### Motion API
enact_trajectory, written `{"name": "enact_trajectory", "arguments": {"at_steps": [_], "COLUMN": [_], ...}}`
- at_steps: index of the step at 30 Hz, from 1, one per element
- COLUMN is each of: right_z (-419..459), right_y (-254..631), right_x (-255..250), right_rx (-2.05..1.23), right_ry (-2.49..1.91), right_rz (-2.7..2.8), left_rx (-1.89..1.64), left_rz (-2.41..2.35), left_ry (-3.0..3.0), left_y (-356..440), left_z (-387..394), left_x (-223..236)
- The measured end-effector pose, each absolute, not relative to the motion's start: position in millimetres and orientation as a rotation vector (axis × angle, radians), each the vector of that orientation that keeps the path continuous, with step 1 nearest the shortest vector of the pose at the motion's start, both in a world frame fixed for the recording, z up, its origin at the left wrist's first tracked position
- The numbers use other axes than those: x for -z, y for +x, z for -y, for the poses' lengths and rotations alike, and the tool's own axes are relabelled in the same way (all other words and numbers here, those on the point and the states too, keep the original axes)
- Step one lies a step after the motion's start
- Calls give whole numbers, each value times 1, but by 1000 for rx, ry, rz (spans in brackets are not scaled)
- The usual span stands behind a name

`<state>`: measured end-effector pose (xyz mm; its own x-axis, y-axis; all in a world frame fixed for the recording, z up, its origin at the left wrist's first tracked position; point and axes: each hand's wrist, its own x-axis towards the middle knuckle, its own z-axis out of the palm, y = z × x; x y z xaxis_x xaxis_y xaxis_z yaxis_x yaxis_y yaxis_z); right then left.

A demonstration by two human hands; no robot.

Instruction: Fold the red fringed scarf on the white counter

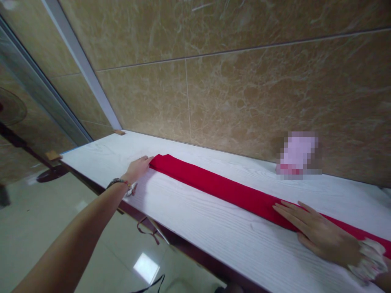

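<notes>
A long strip of folded red cloth [214, 183] lies flat across the white wood-grain table [195, 221], running from upper left to the right edge of the view. At its far left end my left hand [139, 167] is closed on the cloth's edge, with the fingertips partly hidden. Bracelets circle that wrist. My right hand [320, 232] rests palm down on the cloth farther right, its fingers stretched out flat. A pale scrunchie [368, 260] is around the right wrist.
A blurred-out pink object [297, 154] stands by the marbled tile wall [238, 97] at the table's back. On the left, a standing fan [14, 108] has its round base [52, 174] on the shiny floor. A dark red ribbon [146, 231] hangs below the table's front edge.
</notes>
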<state>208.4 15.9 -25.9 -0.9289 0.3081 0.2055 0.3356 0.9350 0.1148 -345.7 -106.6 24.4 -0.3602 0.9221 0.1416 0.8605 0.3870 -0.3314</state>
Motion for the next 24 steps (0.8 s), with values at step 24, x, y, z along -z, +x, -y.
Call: {"name": "enact_trajectory", "arguments": {"at_steps": [24], "right_z": [-20], "right_y": [242], "right_x": [12], "right_rx": [155], "right_ry": [-853], "right_rz": [2946], "left_rx": [-287], "left_rz": [1600], "left_ry": [-2701], "left_y": [-209], "left_z": [59], "left_x": [-33]}}
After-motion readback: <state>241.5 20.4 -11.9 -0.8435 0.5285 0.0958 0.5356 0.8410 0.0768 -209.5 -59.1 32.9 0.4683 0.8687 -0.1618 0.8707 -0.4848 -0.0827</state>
